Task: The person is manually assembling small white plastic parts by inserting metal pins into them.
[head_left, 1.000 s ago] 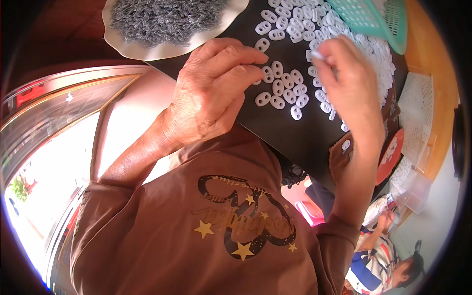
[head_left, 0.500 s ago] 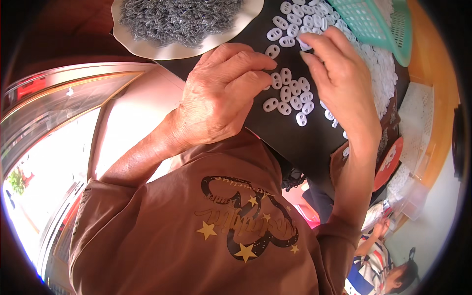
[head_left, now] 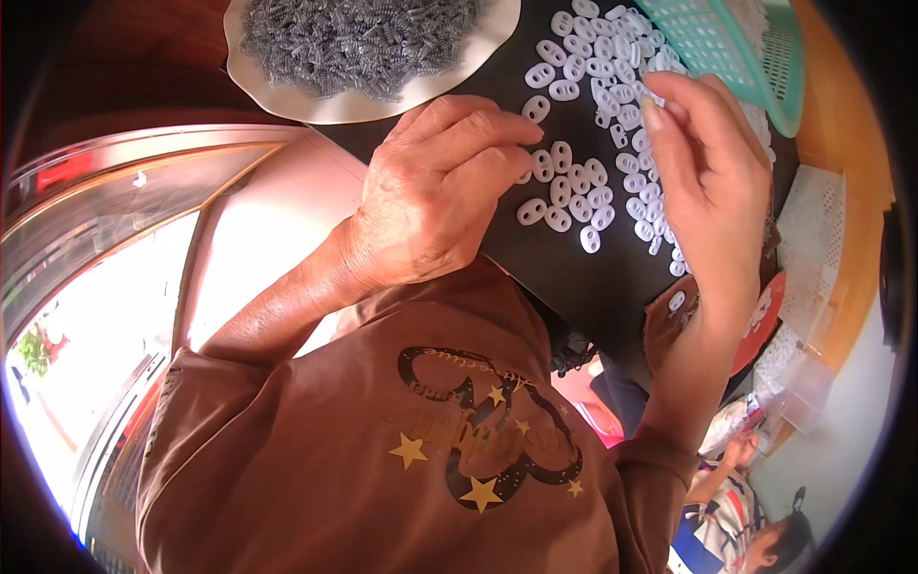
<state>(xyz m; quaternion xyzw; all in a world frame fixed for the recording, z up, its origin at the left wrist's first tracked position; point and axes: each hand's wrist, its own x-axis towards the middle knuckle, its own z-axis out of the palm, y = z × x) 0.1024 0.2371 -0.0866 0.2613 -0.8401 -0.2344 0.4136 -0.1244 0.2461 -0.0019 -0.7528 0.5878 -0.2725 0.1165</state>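
My left hand point(head_left: 445, 187) hovers over the near left edge of the dark table, its fingers curled. Whatever it may hold is hidden; a bit of white shows just under the fingertips. My right hand point(head_left: 712, 177) pinches a white oval piece point(head_left: 654, 97) between thumb and forefinger, above the heap. Between the hands lies a loose group of white two-holed oval plastic pieces point(head_left: 579, 179), most of them flat. A larger pile of the same pieces point(head_left: 601, 67) spreads behind and under my right hand.
A cream wavy-rimmed bowl point(head_left: 330, 112) full of small grey metal springs point(head_left: 354, 43) stands at the far left. A green plastic basket point(head_left: 712, 43) leans over the pile at far right. Near the right edge is a red round thing point(head_left: 760, 320). Another person point(head_left: 732, 507) sits at lower right.
My right hand has moved right, away from the left hand, uncovering more of the white pile. My left hand is nearly still. The whole view has shifted slightly.
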